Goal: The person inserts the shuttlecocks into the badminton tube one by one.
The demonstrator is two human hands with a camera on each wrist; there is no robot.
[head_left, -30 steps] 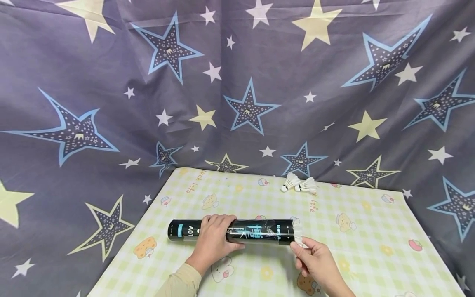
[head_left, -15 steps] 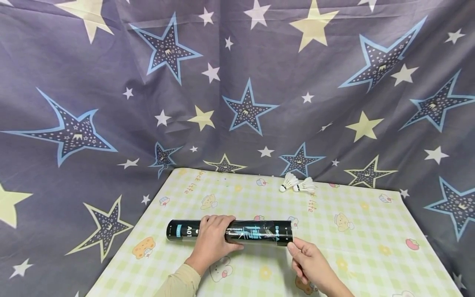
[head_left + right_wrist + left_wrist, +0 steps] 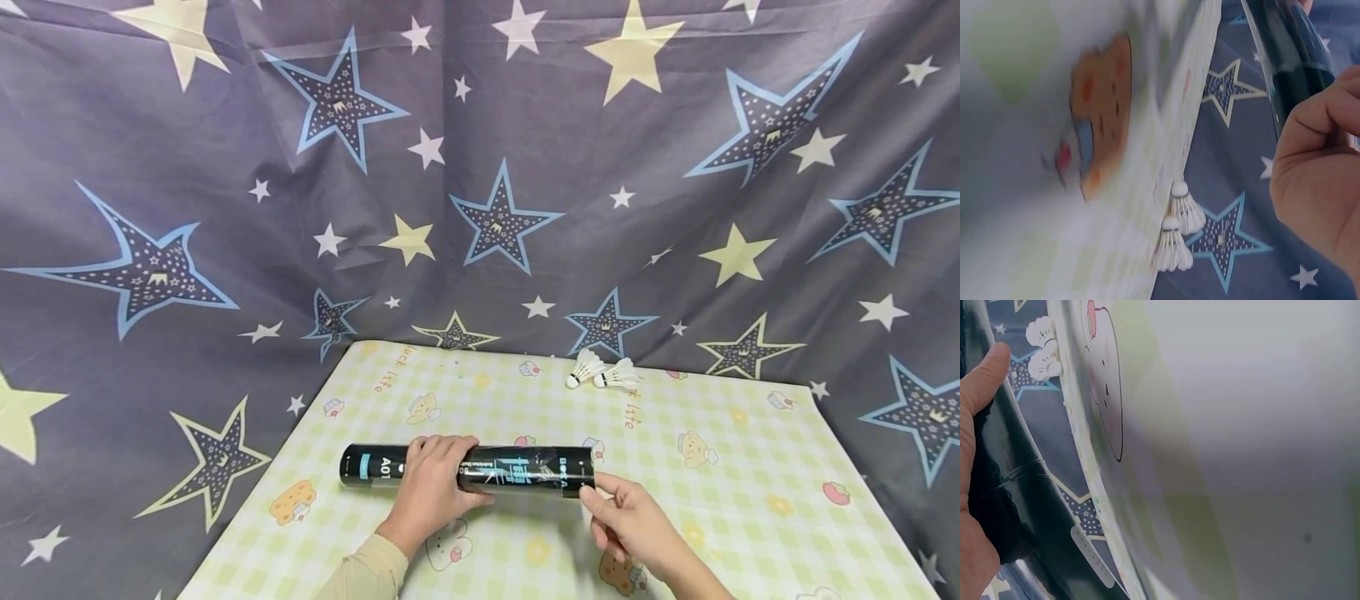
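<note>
A black shuttlecock tube (image 3: 525, 468) with blue and white lettering lies sideways over the checked tabletop. My left hand (image 3: 435, 483) grips it from above, left of its middle; the left wrist view shows the thumb (image 3: 994, 365) along the dark wall. At the tube's right end is my right hand (image 3: 630, 521), its thumb overlapping the near edge and its index finger at the mouth. Seen from the right wrist, that hand (image 3: 1322, 169) has bent fingers against the end. Whether they pinch the rim or something inside is hidden.
Two white shuttlecocks (image 3: 583, 368) (image 3: 617, 374) lie side by side near the back edge of the table (image 3: 705, 517). A dark curtain (image 3: 480, 125) printed with stars hangs behind and around the table.
White feathers showed at the tube's right end a second ago; now none show there. My right hand has moved slightly left against the mouth. My left hand keeps its grip.
</note>
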